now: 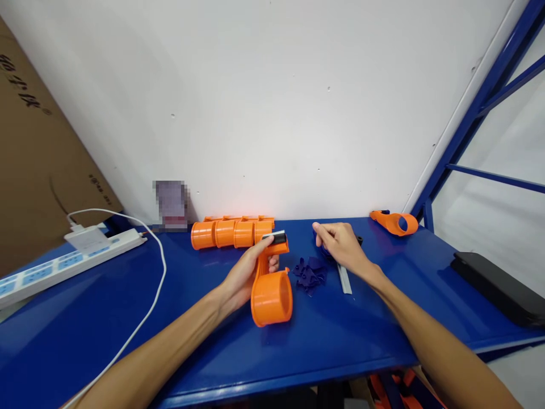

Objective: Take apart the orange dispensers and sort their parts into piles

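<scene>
My left hand (251, 270) is closed around the handle of an orange tape dispenser (272, 300). Its round hub hangs toward the table's front edge, and a black roller (280, 238) with a pale strip shows at the top by my thumb. My right hand (342, 244) is curled over a dark blue object at the back of the table; what its fingers grip is hidden. Between the hands lies a heap of small dark blue plastic pieces (312, 274). A grey metal strip (344, 279) pokes out from beneath my right hand.
Several orange dispensers (221, 234) lie in a row against the white wall, and another dispenser (395, 222) is at the back right. A black case (496, 287) lies far right. On the left are a power strip (68, 267), a white cable (163, 267) and a pixelated box (171, 205).
</scene>
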Demonstrator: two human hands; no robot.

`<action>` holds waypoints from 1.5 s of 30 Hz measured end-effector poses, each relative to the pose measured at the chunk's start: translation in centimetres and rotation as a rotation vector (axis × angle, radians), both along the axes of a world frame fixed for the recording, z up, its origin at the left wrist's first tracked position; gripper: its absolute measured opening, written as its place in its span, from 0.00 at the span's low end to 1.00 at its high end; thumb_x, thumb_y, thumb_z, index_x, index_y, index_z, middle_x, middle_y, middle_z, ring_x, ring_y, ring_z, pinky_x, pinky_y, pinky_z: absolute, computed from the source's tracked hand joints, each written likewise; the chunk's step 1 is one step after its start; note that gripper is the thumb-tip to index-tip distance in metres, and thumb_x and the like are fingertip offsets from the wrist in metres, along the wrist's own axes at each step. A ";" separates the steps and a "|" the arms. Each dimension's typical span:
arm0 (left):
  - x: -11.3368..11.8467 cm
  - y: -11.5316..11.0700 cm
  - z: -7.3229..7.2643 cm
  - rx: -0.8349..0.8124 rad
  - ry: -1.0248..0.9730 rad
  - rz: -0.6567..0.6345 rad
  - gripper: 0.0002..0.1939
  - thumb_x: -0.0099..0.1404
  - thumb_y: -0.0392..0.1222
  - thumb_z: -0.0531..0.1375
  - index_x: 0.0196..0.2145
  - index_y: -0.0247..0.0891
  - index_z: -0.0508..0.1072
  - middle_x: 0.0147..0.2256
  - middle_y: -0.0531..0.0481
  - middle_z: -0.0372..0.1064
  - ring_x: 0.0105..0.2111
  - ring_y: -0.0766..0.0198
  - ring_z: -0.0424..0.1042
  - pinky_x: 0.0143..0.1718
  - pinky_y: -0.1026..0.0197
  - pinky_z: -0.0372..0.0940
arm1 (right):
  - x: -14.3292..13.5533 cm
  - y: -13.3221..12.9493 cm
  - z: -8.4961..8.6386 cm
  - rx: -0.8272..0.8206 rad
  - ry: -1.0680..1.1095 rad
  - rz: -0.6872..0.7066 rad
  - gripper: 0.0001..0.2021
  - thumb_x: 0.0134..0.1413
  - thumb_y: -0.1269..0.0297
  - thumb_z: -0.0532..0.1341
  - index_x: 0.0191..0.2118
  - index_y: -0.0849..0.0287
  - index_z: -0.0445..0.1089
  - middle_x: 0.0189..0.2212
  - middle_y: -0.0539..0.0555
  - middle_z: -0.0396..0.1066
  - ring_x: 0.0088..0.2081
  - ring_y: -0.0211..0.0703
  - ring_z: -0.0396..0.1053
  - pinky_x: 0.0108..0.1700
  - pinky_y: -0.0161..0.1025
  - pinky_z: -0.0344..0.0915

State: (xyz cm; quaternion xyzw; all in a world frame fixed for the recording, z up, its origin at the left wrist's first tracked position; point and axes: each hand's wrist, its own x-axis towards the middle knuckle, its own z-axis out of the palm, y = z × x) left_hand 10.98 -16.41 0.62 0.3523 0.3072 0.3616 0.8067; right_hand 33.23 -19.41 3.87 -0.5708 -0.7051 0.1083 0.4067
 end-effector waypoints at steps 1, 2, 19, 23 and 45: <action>0.1 -0.1 -0.1 -0.013 -0.009 -0.020 0.20 0.66 0.52 0.61 0.24 0.35 0.69 0.20 0.53 0.60 0.19 0.70 0.60 0.24 0.66 0.65 | -0.5 -0.2 -0.3 0.020 0.008 0.032 0.23 0.68 0.56 0.50 0.26 0.59 0.70 0.17 0.47 0.63 0.21 0.35 0.61 0.30 0.35 0.56; 0.2 -0.3 -0.1 -0.020 -0.016 -0.030 0.19 0.67 0.51 0.61 0.25 0.34 0.70 0.20 0.53 0.61 0.19 0.70 0.60 0.25 0.66 0.65 | -1.1 -0.3 -0.6 0.033 0.004 0.074 0.20 0.69 0.58 0.49 0.30 0.59 0.72 0.19 0.47 0.65 0.22 0.35 0.62 0.30 0.35 0.56; 1.1 -1.7 -1.0 0.177 0.109 -0.038 0.19 0.61 0.58 0.65 0.35 0.39 0.69 0.20 0.57 0.60 0.21 0.62 0.71 0.27 0.58 0.72 | -2.9 -0.9 -3.1 0.289 -0.323 0.189 0.07 0.67 0.62 0.57 0.43 0.58 0.68 0.47 0.58 0.69 0.33 0.39 0.70 0.38 0.38 0.66; 0.6 -0.7 -0.7 0.180 0.077 0.068 0.21 0.59 0.58 0.67 0.30 0.38 0.67 0.18 0.58 0.58 0.19 0.65 0.68 0.27 0.60 0.71 | -1.4 0.1 -2.3 0.131 -0.205 0.137 0.07 0.67 0.59 0.56 0.42 0.57 0.66 0.35 0.53 0.72 0.30 0.40 0.69 0.35 0.38 0.64; -0.4 0.5 -0.3 0.103 0.052 0.172 0.23 0.55 0.60 0.68 0.30 0.39 0.67 0.18 0.58 0.57 0.18 0.66 0.65 0.23 0.63 0.66 | 2.3 2.6 -1.6 -0.025 -0.008 -0.118 0.08 0.51 0.62 0.64 0.37 0.59 0.75 0.26 0.49 0.69 0.28 0.39 0.65 0.33 0.36 0.60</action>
